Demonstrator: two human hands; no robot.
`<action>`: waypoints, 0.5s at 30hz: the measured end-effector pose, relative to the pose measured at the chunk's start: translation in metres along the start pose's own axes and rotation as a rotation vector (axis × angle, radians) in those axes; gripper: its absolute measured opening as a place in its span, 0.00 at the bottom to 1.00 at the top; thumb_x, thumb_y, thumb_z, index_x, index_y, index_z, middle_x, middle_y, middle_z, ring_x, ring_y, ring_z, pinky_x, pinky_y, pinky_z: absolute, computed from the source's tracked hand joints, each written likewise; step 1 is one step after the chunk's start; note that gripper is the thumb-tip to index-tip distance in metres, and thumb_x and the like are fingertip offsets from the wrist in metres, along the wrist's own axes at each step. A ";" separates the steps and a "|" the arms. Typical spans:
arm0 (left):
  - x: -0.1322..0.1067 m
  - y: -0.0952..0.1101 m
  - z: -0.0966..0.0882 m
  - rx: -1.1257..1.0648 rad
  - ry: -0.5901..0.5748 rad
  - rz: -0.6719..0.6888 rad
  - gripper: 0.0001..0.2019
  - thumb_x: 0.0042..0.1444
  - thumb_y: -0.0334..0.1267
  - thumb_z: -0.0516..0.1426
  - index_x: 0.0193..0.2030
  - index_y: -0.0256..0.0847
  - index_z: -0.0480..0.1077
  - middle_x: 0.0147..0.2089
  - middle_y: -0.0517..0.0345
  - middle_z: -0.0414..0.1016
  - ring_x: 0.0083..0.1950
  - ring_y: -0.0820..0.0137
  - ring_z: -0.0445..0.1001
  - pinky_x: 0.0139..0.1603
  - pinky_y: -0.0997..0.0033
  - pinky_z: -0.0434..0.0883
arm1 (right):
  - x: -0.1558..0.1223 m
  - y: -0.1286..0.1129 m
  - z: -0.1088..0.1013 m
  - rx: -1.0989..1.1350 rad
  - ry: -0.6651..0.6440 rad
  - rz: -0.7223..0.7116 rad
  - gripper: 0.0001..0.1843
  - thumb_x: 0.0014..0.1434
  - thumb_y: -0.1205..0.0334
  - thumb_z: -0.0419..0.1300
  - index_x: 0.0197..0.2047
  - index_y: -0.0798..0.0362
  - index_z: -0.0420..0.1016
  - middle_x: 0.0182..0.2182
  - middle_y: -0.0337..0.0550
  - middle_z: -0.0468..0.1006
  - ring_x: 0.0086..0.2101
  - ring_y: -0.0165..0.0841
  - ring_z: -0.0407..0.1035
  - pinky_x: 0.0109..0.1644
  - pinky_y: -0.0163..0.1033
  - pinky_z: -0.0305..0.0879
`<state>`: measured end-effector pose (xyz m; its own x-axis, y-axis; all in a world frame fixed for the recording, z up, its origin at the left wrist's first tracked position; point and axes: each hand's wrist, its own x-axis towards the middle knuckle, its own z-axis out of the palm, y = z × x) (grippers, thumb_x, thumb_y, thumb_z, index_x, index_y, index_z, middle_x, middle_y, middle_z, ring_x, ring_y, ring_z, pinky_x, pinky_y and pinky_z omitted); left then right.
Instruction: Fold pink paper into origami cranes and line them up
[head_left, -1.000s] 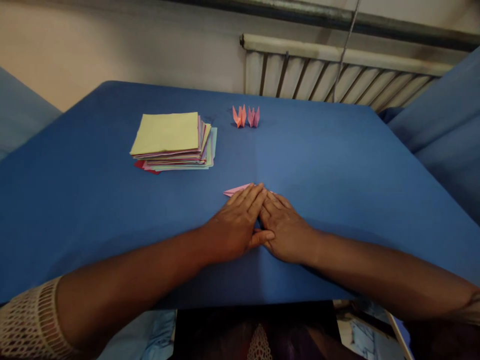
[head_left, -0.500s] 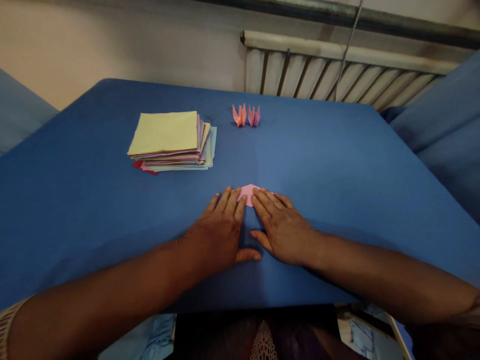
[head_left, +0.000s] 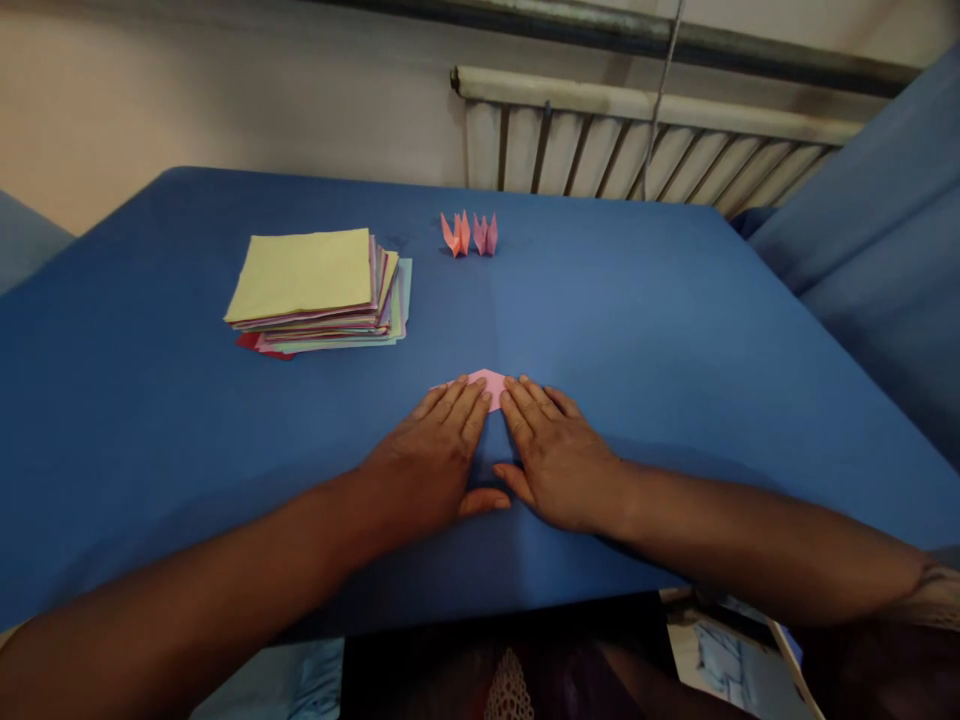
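A folded piece of pink paper [head_left: 491,388] lies flat on the blue table, partly covered by my fingers. My left hand [head_left: 431,450] rests flat on its left part, fingers stretched out and the thumb pointing right. On the right part lies my right hand [head_left: 559,450], also flat, with its fingertips close to those of the left and its thumb apart. Neither hand is closed round the paper. Most of the paper's outline is hidden beneath the fingers.
A stack of coloured paper [head_left: 304,275] with a yellow sheet on top stands at the left. Toward the back edge stand two folded paper pieces, one orange [head_left: 456,236] and one pinkish [head_left: 485,236]. Behind the blue table [head_left: 637,320] is a radiator [head_left: 585,140].
The whole view has shifted slightly, so the things on the table appear further left. My left hand's fingers have slid a little outward over the pink paper; both hands stay flat.
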<state>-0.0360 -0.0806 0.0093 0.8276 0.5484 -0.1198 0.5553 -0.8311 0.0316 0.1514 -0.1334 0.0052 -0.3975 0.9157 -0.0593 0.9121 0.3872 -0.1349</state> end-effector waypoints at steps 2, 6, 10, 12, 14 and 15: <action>0.000 -0.001 -0.002 0.008 -0.022 -0.006 0.55 0.56 0.73 0.44 0.70 0.17 0.53 0.73 0.23 0.48 0.75 0.43 0.48 0.72 0.47 0.49 | -0.006 0.002 -0.002 -0.035 -0.007 0.019 0.42 0.68 0.44 0.49 0.71 0.72 0.52 0.71 0.66 0.50 0.70 0.53 0.45 0.72 0.56 0.45; 0.000 0.000 -0.004 0.008 -0.037 -0.014 0.55 0.56 0.72 0.47 0.70 0.17 0.52 0.73 0.22 0.47 0.75 0.41 0.48 0.72 0.46 0.50 | -0.022 0.012 -0.003 -0.086 0.001 0.058 0.42 0.67 0.43 0.50 0.70 0.72 0.54 0.70 0.69 0.52 0.69 0.55 0.48 0.70 0.61 0.47; 0.000 0.000 -0.001 -0.004 -0.010 -0.015 0.54 0.56 0.71 0.48 0.70 0.18 0.53 0.73 0.23 0.48 0.75 0.42 0.48 0.72 0.47 0.51 | -0.039 0.029 0.001 -0.086 0.048 0.145 0.40 0.67 0.44 0.50 0.70 0.69 0.56 0.69 0.68 0.54 0.68 0.55 0.50 0.68 0.65 0.48; 0.000 -0.001 0.001 -0.010 0.015 -0.012 0.54 0.56 0.71 0.49 0.71 0.19 0.52 0.73 0.24 0.48 0.75 0.43 0.47 0.72 0.48 0.50 | -0.043 0.037 0.002 -0.052 0.064 0.173 0.37 0.68 0.47 0.49 0.70 0.66 0.57 0.69 0.65 0.56 0.68 0.53 0.52 0.67 0.63 0.52; 0.000 -0.002 0.003 -0.015 0.032 -0.014 0.53 0.56 0.70 0.50 0.71 0.19 0.52 0.73 0.23 0.48 0.75 0.43 0.48 0.73 0.48 0.50 | -0.040 0.043 0.000 -0.005 0.090 0.185 0.32 0.69 0.53 0.47 0.69 0.64 0.59 0.68 0.61 0.60 0.66 0.50 0.56 0.66 0.58 0.56; 0.000 -0.002 0.003 -0.016 0.034 -0.016 0.53 0.56 0.70 0.50 0.71 0.19 0.53 0.73 0.23 0.49 0.75 0.43 0.48 0.73 0.48 0.50 | -0.037 0.045 -0.001 0.021 0.105 0.191 0.30 0.70 0.55 0.47 0.68 0.63 0.61 0.67 0.59 0.63 0.64 0.49 0.58 0.65 0.56 0.58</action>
<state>-0.0378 -0.0795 0.0060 0.8210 0.5644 -0.0862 0.5692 -0.8209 0.0464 0.2068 -0.1497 0.0025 -0.2041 0.9788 0.0174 0.9671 0.2044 -0.1518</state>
